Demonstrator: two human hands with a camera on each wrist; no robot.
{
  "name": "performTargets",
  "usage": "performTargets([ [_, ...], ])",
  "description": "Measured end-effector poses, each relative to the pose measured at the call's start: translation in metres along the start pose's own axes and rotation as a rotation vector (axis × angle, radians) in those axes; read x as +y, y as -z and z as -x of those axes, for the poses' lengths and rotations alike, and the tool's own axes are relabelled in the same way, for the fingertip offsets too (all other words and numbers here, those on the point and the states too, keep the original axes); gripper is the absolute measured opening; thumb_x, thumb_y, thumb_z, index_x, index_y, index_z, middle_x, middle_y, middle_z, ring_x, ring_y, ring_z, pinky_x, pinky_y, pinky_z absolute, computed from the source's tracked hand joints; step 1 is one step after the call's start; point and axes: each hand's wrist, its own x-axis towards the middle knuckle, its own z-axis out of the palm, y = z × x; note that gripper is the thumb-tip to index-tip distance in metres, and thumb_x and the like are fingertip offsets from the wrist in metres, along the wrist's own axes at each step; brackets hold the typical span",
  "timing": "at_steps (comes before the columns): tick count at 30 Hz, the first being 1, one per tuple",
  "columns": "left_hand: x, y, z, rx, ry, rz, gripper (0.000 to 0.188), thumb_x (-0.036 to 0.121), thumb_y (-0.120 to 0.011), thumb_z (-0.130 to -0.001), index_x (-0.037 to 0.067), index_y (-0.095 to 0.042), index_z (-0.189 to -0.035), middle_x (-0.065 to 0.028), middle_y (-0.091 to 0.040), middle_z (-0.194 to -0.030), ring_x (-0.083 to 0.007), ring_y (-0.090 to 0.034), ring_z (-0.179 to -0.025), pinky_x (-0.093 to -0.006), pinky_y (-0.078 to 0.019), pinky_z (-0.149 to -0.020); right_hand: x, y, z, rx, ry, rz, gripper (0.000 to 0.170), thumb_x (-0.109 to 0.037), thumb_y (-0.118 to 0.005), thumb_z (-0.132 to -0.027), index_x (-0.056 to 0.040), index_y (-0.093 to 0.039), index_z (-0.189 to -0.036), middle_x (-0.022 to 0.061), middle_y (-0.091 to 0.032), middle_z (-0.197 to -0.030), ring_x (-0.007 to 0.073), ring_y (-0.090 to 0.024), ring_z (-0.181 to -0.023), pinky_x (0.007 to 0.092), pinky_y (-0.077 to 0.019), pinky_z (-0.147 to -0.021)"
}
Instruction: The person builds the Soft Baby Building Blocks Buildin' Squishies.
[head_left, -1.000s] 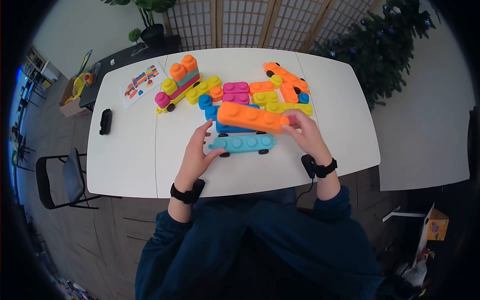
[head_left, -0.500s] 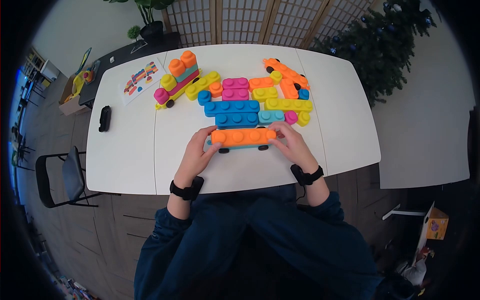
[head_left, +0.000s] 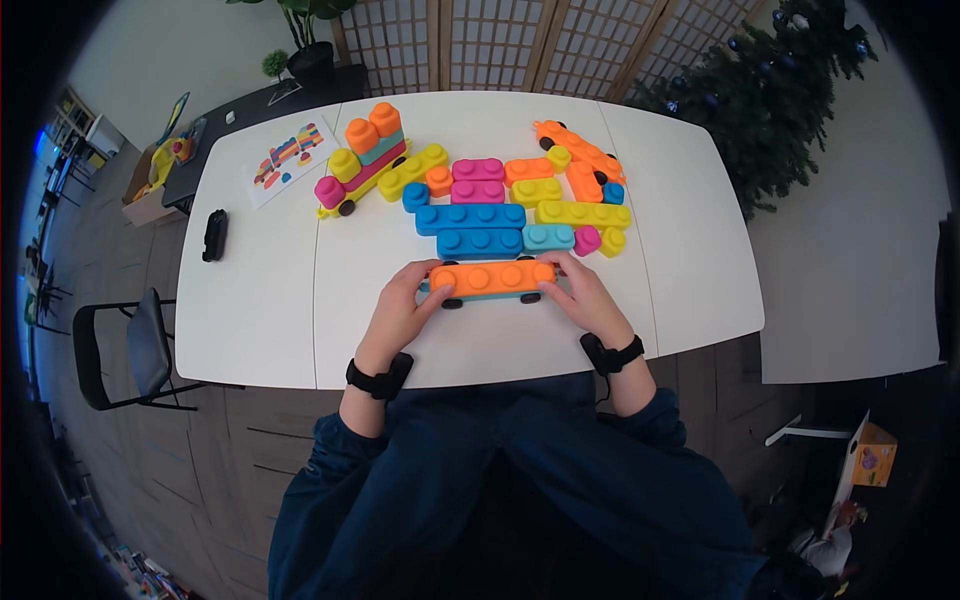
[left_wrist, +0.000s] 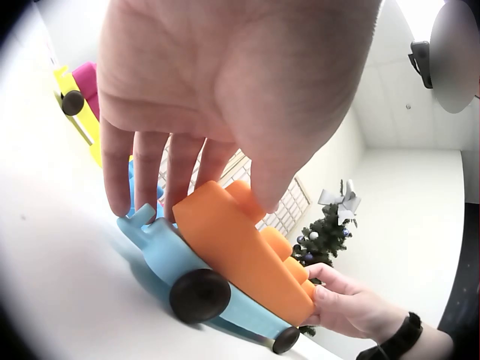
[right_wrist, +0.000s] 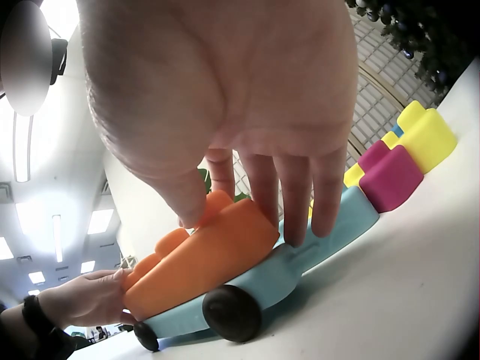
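Observation:
A long orange building block (head_left: 495,278) with a row of studs sits on a light blue wheeled base (left_wrist: 169,255) with black wheels. My left hand (head_left: 400,308) holds the left end of the orange block, its thumb on the near upper edge and its fingers behind. At the other end my right hand (head_left: 592,300) grips the same block, thumb in front and fingertips reaching down the far side toward the base. Just behind them lie two long blue blocks (head_left: 480,243) and a short light blue block (head_left: 548,237).
Several yellow, pink and orange blocks spread behind the blue ones, with a pink block (head_left: 587,240) near my right fingers. A yellow wheeled car (head_left: 347,207) carrying blocks stands back left, an orange wheeled base (head_left: 590,158) back right. A printed picture sheet (head_left: 290,160) and a black object (head_left: 214,236) lie at left.
My right hand has brought the orange block down and left onto the light blue wheeled base. My left hand has moved from the base's end to the orange block.

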Motion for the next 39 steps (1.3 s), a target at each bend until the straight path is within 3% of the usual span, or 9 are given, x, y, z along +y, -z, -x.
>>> performTargets([
  [5,-0.007,-0.004,-0.002,0.008,0.010,-0.031,0.041,0.029,-0.069,-0.097,0.002,-0.063,-0.127,-0.0167,-0.069,-0.117,-0.0296,-0.067,-0.104,-0.0380,-0.0530,-0.090,0.002,-0.001,-0.003,-0.030,-0.059,-0.018,0.033,-0.014,-0.067,-0.097,-0.0005,-0.055,-0.124,0.0161,-0.067,-0.115,0.0297,-0.067,-0.108,0.0368,-0.0525,-0.097],
  [7,-0.008,-0.005,-0.003,0.011,0.039,-0.032,0.041,0.029,-0.068,-0.097,0.002,-0.064,-0.127,-0.0170,-0.070,-0.117,-0.0298,-0.067,-0.103,-0.0382,-0.0532,-0.089,0.007,-0.005,-0.003,0.012,-0.013,-0.029,0.034,-0.019,-0.068,-0.096,-0.0035,-0.055,-0.123,0.0177,-0.067,-0.113,0.0344,-0.067,-0.100,0.0379,-0.0539,-0.084],
  [11,-0.005,-0.002,-0.005,-0.010,0.055,-0.056,0.040,0.030,-0.067,-0.098,0.002,-0.065,-0.127,-0.0173,-0.071,-0.115,-0.0297,-0.068,-0.101,-0.0382,-0.0533,-0.088,0.011,-0.007,-0.003,0.004,-0.024,-0.035,0.034,-0.019,-0.068,-0.096,-0.0035,-0.054,-0.123,0.0179,-0.067,-0.113,0.0343,-0.067,-0.101,0.0377,-0.0542,-0.084],
  [14,-0.002,-0.002,-0.006,-0.011,0.076,-0.053,0.043,0.032,-0.068,-0.096,0.000,-0.065,-0.125,-0.0205,-0.070,-0.112,-0.0357,-0.067,-0.102,-0.0386,-0.0537,-0.088,0.010,-0.008,-0.003,0.017,-0.009,-0.051,0.034,-0.019,-0.068,-0.096,-0.0031,-0.054,-0.121,0.0182,-0.067,-0.113,0.0343,-0.068,-0.101,0.0377,-0.0544,-0.085],
  [19,-0.004,-0.001,-0.006,-0.022,0.101,-0.043,0.041,0.031,-0.067,-0.098,0.003,-0.065,-0.128,-0.0167,-0.071,-0.113,-0.0282,-0.067,-0.098,-0.0375,-0.0536,-0.085,0.010,-0.010,0.000,0.030,-0.037,-0.070,0.033,-0.019,-0.069,-0.096,-0.0021,-0.053,-0.120,0.0187,-0.067,-0.113,0.0345,-0.068,-0.101,0.0375,-0.0547,-0.085],
  [29,-0.008,0.008,-0.014,-0.063,0.074,-0.061,0.040,0.030,-0.065,-0.100,0.002,-0.065,-0.128,-0.0159,-0.071,-0.111,-0.0265,-0.067,-0.096,-0.0372,-0.0539,-0.084,0.014,-0.014,0.001,0.069,-0.029,-0.108,0.033,-0.019,-0.069,-0.096,-0.0027,-0.054,-0.120,0.0178,-0.066,-0.111,0.0336,-0.068,-0.101,0.0368,-0.0544,-0.085],
  [32,-0.013,0.025,-0.036,-0.131,0.069,0.009,0.033,0.026,-0.065,-0.099,0.001,-0.067,-0.121,-0.0199,-0.070,-0.111,-0.0359,-0.067,-0.097,-0.0395,-0.0532,-0.086,0.015,-0.015,0.002,0.068,-0.033,-0.106,0.034,-0.020,-0.069,-0.096,-0.0030,-0.055,-0.122,0.0175,-0.066,-0.111,0.0335,-0.067,-0.101,0.0369,-0.0542,-0.086],
  [34,-0.017,0.032,-0.057,0.097,-0.005,-0.108,0.029,0.017,-0.067,-0.095,0.002,-0.066,-0.120,-0.0186,-0.069,-0.110,-0.0373,-0.066,-0.099,-0.0412,-0.0523,-0.087,0.012,-0.015,0.002,0.068,-0.039,-0.097,0.034,-0.020,-0.069,-0.096,-0.0032,-0.055,-0.122,0.0175,-0.066,-0.111,0.0335,-0.067,-0.101,0.0370,-0.0540,-0.086],
  [39,-0.057,0.036,-0.108,0.181,-0.175,-0.367,0.034,0.010,-0.070,-0.088,0.003,-0.064,-0.121,-0.0165,-0.067,-0.113,-0.0370,-0.064,-0.104,-0.0427,-0.0520,-0.089,0.011,-0.016,0.002,0.075,-0.034,-0.111,0.034,-0.020,-0.069,-0.096,-0.0036,-0.055,-0.123,0.0168,-0.066,-0.111,0.0330,-0.067,-0.101,0.0369,-0.0540,-0.086],
])
